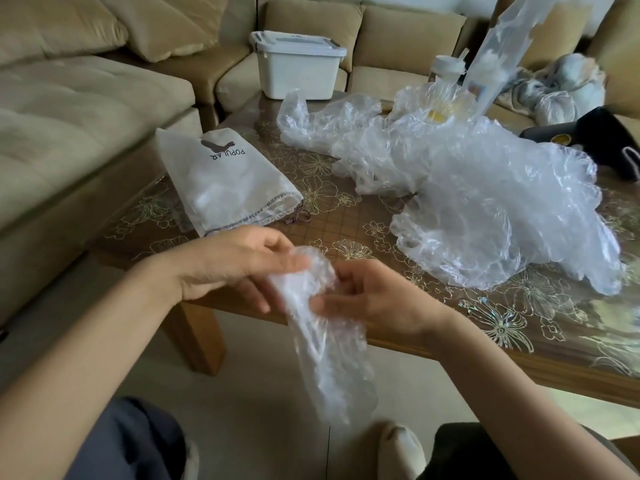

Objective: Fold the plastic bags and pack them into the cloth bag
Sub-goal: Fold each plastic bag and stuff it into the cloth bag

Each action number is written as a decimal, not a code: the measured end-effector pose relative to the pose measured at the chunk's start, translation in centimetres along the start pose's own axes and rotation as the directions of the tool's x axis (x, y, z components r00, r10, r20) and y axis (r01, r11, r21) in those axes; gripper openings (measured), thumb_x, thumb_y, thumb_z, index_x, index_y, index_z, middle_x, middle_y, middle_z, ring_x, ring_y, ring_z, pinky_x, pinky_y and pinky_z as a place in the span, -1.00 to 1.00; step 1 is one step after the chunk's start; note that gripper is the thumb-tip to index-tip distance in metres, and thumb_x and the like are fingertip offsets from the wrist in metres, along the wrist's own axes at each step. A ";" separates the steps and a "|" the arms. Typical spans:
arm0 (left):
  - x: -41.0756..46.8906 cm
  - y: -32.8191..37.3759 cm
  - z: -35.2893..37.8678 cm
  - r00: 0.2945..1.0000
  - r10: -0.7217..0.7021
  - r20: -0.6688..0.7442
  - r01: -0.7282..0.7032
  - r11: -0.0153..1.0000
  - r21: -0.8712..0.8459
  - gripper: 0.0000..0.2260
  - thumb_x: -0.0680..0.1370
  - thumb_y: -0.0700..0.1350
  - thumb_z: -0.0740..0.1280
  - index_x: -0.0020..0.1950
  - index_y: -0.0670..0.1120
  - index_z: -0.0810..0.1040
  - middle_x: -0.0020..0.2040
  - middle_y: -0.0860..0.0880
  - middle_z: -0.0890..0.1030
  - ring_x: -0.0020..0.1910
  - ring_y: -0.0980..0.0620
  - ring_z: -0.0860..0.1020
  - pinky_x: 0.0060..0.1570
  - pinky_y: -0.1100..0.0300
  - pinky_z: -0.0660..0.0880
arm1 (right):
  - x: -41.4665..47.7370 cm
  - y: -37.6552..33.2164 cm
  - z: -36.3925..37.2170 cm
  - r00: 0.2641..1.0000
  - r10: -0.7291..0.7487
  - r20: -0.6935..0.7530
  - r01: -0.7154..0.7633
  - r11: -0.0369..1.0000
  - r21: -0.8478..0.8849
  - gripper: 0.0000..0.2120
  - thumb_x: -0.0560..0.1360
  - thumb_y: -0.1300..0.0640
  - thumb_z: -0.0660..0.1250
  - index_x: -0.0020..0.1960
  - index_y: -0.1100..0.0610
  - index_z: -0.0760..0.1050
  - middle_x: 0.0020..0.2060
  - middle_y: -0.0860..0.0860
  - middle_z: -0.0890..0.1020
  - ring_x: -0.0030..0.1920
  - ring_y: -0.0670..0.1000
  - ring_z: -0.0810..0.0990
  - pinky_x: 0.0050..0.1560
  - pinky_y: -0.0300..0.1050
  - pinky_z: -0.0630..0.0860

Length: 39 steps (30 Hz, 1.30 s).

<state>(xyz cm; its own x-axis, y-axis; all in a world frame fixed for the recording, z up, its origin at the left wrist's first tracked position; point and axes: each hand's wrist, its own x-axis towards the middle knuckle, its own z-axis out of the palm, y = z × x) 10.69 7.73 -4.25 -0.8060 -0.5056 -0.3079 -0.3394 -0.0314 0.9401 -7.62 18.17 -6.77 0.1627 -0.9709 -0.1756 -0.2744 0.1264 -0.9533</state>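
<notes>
Beige sofa (69, 98) behind floral-topped table (346, 216); left hand (228, 268) and right hand (377, 299) curled around one plastic bag (329, 358).

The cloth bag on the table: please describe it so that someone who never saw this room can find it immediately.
Find the wooden table with the flower-patterned cover, beside the beige sofa. At its left end, apart from the pile of clear plastic bags, lies the cloth bag. Unlike them it is white fabric, printed with the word POPULAR and with a stitched hem.

Cloth bag (225, 181) lies left of plastic bags (467, 188) on table (346, 216).
</notes>
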 end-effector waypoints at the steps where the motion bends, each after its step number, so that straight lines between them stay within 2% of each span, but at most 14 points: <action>1: -0.1 0.0 -0.2 0.997 0.022 -0.071 -0.025 0.999 -0.044 -0.31 0.11 0.23 0.57 0.02 -0.19 0.50 -0.19 -0.08 0.66 -0.23 -0.03 0.65 -0.40 0.22 0.55 | -0.1 -0.1 -0.3 0.998 -0.022 -0.055 0.025 0.998 0.057 -0.68 0.45 0.16 0.43 0.03 0.39 0.47 -0.23 0.12 0.60 -0.25 0.03 0.56 -0.23 -0.07 0.50; 4: -0.2 -0.4 0.5 0.995 0.048 -0.093 -0.055 0.996 -0.073 -0.23 0.07 0.29 0.56 0.16 -0.06 0.52 0.02 -0.02 0.67 0.04 0.00 0.63 -0.05 0.12 0.59 | -0.3 -0.3 -0.9 0.985 -0.049 -0.164 0.082 0.977 0.196 -0.73 0.48 0.22 0.37 0.09 0.37 0.47 -0.22 0.07 0.65 -0.27 -0.01 0.64 -0.29 -0.21 0.55; 7: 0.3 -1.3 2.7 0.989 0.069 -0.134 -0.070 0.997 -0.009 -0.47 0.28 0.18 0.51 0.15 -0.04 0.57 0.07 -0.01 0.66 0.11 0.02 0.60 0.19 0.06 0.48 | -0.2 0.1 -0.8 0.979 -0.049 -0.196 0.095 0.967 0.235 -0.71 0.44 0.15 0.36 0.07 0.31 0.47 -0.23 0.05 0.66 -0.26 -0.01 0.65 -0.28 -0.17 0.59; 10: 0.7 -2.0 3.6 0.948 0.095 -0.305 -0.113 0.993 -0.041 -0.74 0.46 -0.08 0.41 0.07 -0.20 0.58 -0.05 -0.12 0.67 -0.06 -0.01 0.62 0.07 0.10 0.51 | -0.1 0.5 -0.3 0.978 -0.013 -0.206 0.070 0.961 0.268 -0.69 0.41 0.06 0.33 0.06 0.25 0.46 -0.26 0.05 0.66 -0.30 -0.01 0.65 -0.35 -0.16 0.58; 13: 0.7 -2.4 3.5 0.919 0.047 -0.391 -0.086 0.993 -0.083 -0.82 0.51 -0.16 0.35 0.03 -0.25 0.57 -0.15 -0.08 0.65 -0.17 0.04 0.60 -0.10 0.16 0.51 | 0.0 0.5 -0.1 0.982 -0.024 -0.186 0.082 0.945 0.316 -0.84 0.54 0.16 0.24 0.07 0.22 0.44 -0.33 0.08 0.64 -0.41 0.01 0.61 -0.49 -0.19 0.53; 16: 0.6 -2.4 3.7 0.942 -0.073 -0.328 -0.023 0.959 -0.281 -0.87 0.53 -0.20 0.31 0.02 -0.23 0.56 -0.25 -0.05 0.65 -0.32 0.08 0.61 -0.38 0.25 0.53 | 0.1 -0.3 -0.1 0.982 -0.025 -0.190 0.100 0.912 0.398 -0.81 0.61 0.32 0.11 0.01 0.22 0.50 -0.50 -0.03 0.58 -0.56 -0.13 0.51 -0.56 -0.33 0.42; 20: 1.4 -2.5 3.3 0.949 -0.226 -0.219 0.078 0.844 -0.531 -0.79 0.60 -0.21 0.16 -0.05 -0.23 0.57 -0.32 -0.09 0.63 -0.35 0.06 0.58 -0.19 0.18 0.47 | 0.3 -0.7 0.0 0.978 -0.030 -0.208 0.109 0.918 0.382 -0.69 0.58 0.43 0.06 -0.07 0.25 0.56 -0.55 -0.06 0.56 -0.60 -0.17 0.45 -0.60 -0.39 0.35; 25: 0.3 -2.1 3.1 0.987 -0.137 0.084 0.161 0.798 -0.580 -0.55 0.50 0.18 0.12 0.03 -0.11 0.64 -0.15 -0.08 0.63 -0.28 0.02 0.59 -0.26 0.20 0.51 | 0.5 -0.1 -0.2 0.953 -0.121 -0.278 0.167 0.975 0.149 -0.55 0.55 0.48 0.08 -0.18 0.12 0.65 -0.39 0.09 0.63 -0.49 -0.06 0.55 -0.50 -0.23 0.50; 28: -0.6 -1.8 3.5 0.987 -0.067 0.143 0.125 0.885 -0.449 -0.79 0.51 -0.04 0.27 0.00 -0.02 0.69 -0.11 0.01 0.68 -0.19 0.08 0.64 -0.22 0.23 0.57 | 0.3 -0.1 0.0 0.947 -0.169 -0.275 0.178 0.984 0.008 -0.50 0.55 0.48 0.06 -0.14 0.05 0.66 -0.26 0.20 0.65 -0.44 -0.06 0.55 -0.44 -0.20 0.54; 32: -0.3 -2.9 3.2 0.976 -0.215 -0.020 0.182 0.870 -0.458 -0.77 0.34 -0.16 0.39 -0.03 -0.18 0.61 -0.21 -0.10 0.67 -0.29 0.00 0.63 -0.28 0.22 0.58 | -0.2 -0.5 -0.3 0.929 -0.177 -0.324 0.174 0.984 -0.041 -0.61 0.55 0.32 0.10 0.26 -0.03 0.43 0.15 -0.02 0.50 -0.12 -0.07 0.57 -0.08 -0.16 0.56; 34: -0.3 -2.9 3.1 0.973 -0.222 -0.066 0.162 0.855 -0.492 -0.77 0.32 -0.15 0.41 -0.06 -0.19 0.62 -0.24 -0.10 0.66 -0.32 0.01 0.63 -0.32 0.23 0.56 | -0.8 -0.7 -0.1 0.837 -0.417 -0.354 0.259 0.873 -0.414 -0.44 0.38 0.29 0.18 0.36 0.00 0.30 0.26 -0.02 0.36 0.15 -0.07 0.46 0.17 -0.17 0.44; 36: -0.4 -2.9 3.0 0.976 -0.198 -0.088 0.125 0.847 -0.517 -0.72 0.31 -0.14 0.48 -0.03 -0.20 0.63 -0.19 -0.13 0.67 -0.26 -0.01 0.63 -0.25 0.21 0.58 | -1.2 0.4 1.1 0.766 -0.631 -0.122 0.286 0.506 -0.814 -0.36 0.31 0.29 0.29 0.38 0.13 0.26 0.31 0.08 0.30 0.27 0.03 0.36 0.28 -0.10 0.31; 37: -0.4 -3.0 3.1 0.977 -0.189 -0.099 0.110 0.843 -0.527 -0.68 0.29 -0.14 0.52 0.00 -0.20 0.64 -0.15 -0.15 0.67 -0.22 -0.03 0.63 -0.21 0.18 0.59 | -1.3 0.8 1.9 0.753 -0.658 -0.018 0.282 0.347 -0.894 -0.41 0.35 0.24 0.33 0.35 0.14 0.27 0.31 0.10 0.31 0.24 0.06 0.36 0.25 -0.09 0.27; 39: -0.3 -3.0 3.3 0.970 -0.203 -0.133 0.101 0.835 -0.540 -0.68 0.26 -0.14 0.50 -0.03 -0.20 0.64 -0.18 -0.15 0.67 -0.24 -0.03 0.63 -0.22 0.16 0.59 | -1.1 1.6 3.1 0.727 -0.682 0.078 0.296 0.209 -0.932 -0.63 0.44 0.13 0.32 0.22 0.14 0.38 0.20 0.08 0.42 0.08 0.06 0.39 0.09 -0.08 0.28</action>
<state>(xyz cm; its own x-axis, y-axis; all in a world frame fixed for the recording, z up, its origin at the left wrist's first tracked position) 10.35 10.78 -7.48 -0.6486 -0.5987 -0.4700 -0.1028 -0.5430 0.8334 -5.28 20.08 -8.87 0.3793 -0.7762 0.5036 -0.8924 -0.4507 -0.0225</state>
